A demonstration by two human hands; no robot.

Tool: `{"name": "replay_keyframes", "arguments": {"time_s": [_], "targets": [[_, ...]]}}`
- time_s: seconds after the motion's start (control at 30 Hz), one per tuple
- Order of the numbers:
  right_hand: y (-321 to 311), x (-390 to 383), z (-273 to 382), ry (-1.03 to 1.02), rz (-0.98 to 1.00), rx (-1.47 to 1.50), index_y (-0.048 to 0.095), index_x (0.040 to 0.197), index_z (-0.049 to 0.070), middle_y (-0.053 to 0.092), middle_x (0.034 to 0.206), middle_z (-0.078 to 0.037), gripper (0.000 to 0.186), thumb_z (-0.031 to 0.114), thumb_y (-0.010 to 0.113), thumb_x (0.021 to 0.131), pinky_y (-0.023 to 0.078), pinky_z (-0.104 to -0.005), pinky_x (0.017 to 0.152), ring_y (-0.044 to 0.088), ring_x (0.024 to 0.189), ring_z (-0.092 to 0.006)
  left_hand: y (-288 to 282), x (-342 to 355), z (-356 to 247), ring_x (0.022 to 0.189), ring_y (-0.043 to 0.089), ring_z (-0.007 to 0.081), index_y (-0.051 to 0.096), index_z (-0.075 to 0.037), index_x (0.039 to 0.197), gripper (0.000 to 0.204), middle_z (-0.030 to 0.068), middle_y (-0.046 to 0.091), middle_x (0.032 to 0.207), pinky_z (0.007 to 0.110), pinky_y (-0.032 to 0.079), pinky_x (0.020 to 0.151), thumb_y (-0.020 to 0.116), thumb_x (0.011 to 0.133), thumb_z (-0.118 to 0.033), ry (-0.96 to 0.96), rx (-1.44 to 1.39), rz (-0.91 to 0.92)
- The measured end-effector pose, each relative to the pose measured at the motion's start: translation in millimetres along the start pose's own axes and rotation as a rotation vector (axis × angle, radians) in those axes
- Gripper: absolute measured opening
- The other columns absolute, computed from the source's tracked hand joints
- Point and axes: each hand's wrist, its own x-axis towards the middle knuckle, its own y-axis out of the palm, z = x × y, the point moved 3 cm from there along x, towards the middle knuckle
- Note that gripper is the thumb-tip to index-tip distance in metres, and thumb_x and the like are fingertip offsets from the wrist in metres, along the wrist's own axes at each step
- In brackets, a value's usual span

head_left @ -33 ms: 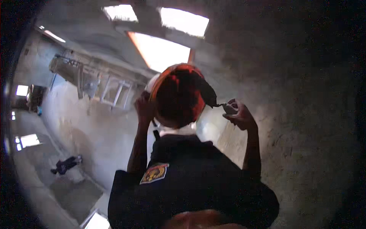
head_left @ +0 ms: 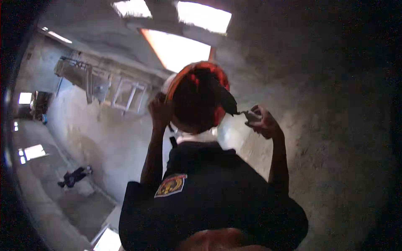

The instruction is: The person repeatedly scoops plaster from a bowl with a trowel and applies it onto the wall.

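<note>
An orange-red bucket (head_left: 221, 114) is tipped so its dark inside faces me. My left hand (head_left: 160, 113) is closed on the left side of its rim. My right hand (head_left: 264, 123) grips the handle of a trowel (head_left: 227, 102), with fingers wrapped round it. The dark pointed blade reaches left over the right part of the bucket's mouth; whether it touches the bucket I cannot tell. What lies in the bucket is too dark to make out.
A rough grey wall (head_left: 331, 125) fills the right side. Far left, a person in dark clothes (head_left: 75, 177) is on the floor area. A pale frame (head_left: 130, 96) and a bulky structure (head_left: 75, 75) stand beyond the bucket. A bright opening (head_left: 178, 50) shows behind it.
The bucket, both hands and the trowel sit slightly higher in the picture. The trowel has barely shifted against the bucket, and both grips are unchanged.
</note>
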Motion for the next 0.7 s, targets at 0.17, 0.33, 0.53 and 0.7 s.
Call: {"name": "replay_keyframes", "arguments": {"time_s": [0.17, 0.33, 0.53, 0.7], "targets": [[35, 11, -8, -0.095, 0.047, -0.472, 0.053, 0.095, 0.005, 0.059, 0.072, -0.012, 0.033, 0.030, 0.063, 0.076, 0.045, -0.0359, 0.059, 0.059, 0.065, -0.0229, -12, 14, -8, 0.061, 0.056, 0.0312, 0.052, -0.005, 0.071, 0.020, 0.0107, 0.054, 0.067, 0.041, 0.041, 0.055, 0.059, 0.072, -0.024, -0.147, -0.274, 0.021], [51, 36, -25, -0.251, 0.003, -0.968, 0.055, 0.102, 0.012, 0.060, 0.083, -0.017, 0.033, 0.037, 0.048, 0.081, 0.049, -0.0461, 0.063, 0.060, 0.076, -0.0345, -22, 23, -31, 0.060, 0.056, 0.0309, 0.052, -0.006, 0.070, 0.024, 0.0107, 0.056, 0.063, 0.037, 0.043, 0.053, 0.060, 0.075, -0.028, -0.134, -0.292, 0.110], [74, 43, -5, -0.414, 0.000, -0.910, 0.052, 0.112, 0.016, 0.059, 0.072, -0.013, 0.030, 0.029, 0.047, 0.085, 0.048, -0.0377, 0.052, 0.058, 0.057, -0.0272, -56, 35, -57, 0.056, 0.059, 0.0173, 0.054, -0.004, 0.071, 0.022, 0.0087, 0.058, 0.064, 0.030, 0.045, 0.054, 0.062, 0.075, -0.025, -0.059, -0.403, 0.171], [66, 44, 6, -0.298, 0.017, -0.759, 0.053, 0.111, 0.015, 0.058, 0.070, -0.012, 0.029, 0.028, 0.048, 0.085, 0.047, -0.0367, 0.050, 0.057, 0.056, -0.0257, -74, 48, -70, 0.055, 0.055, 0.0089, 0.055, -0.004, 0.072, 0.018, 0.0053, 0.059, 0.064, 0.028, 0.046, 0.052, 0.063, 0.074, -0.020, 0.195, -0.357, 0.128]]}}
